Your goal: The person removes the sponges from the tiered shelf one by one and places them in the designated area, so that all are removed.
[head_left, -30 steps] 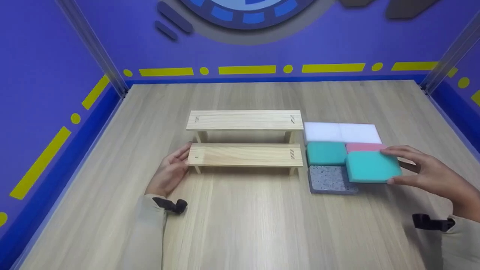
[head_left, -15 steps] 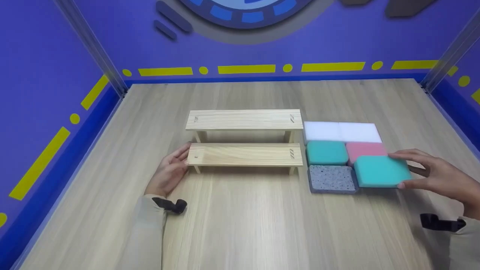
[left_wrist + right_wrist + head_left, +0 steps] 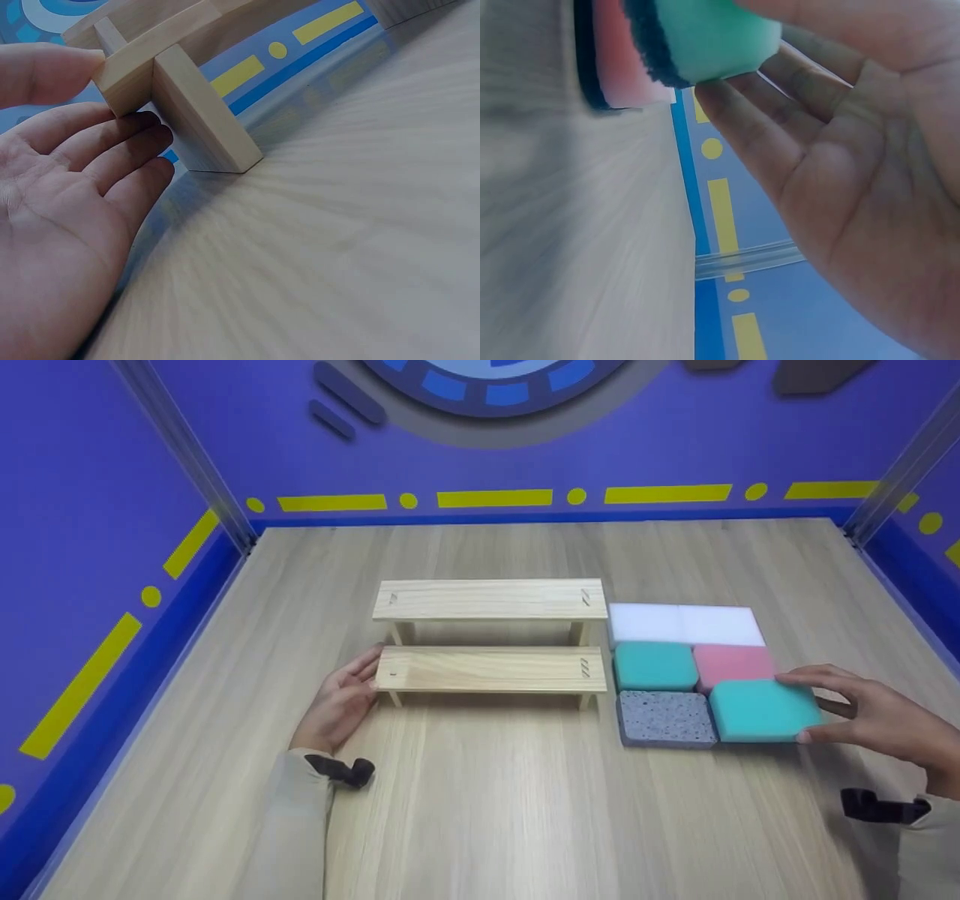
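Observation:
At the left end of a two-tier wooden stand, my left hand holds the lower board's end. The left wrist view shows the thumb at one edge of that board and the fingers against its other side, near a leg. On the right, my right hand pinches a turquoise sponge by its right side. A dark scouring layer lines the sponge's underside. It sits just right of a grey speckled sponge and in front of a pink sponge.
A green sponge lies left of the pink one. Behind them are two white sponges side by side, close to the stand's right end. Blue walls with yellow marks border the wooden table at the back and sides.
My right hand has carried the turquoise sponge right and toward me, then lowered it beside the grey one, uncovering more of the pink sponge. The left hand and stand have stayed put.

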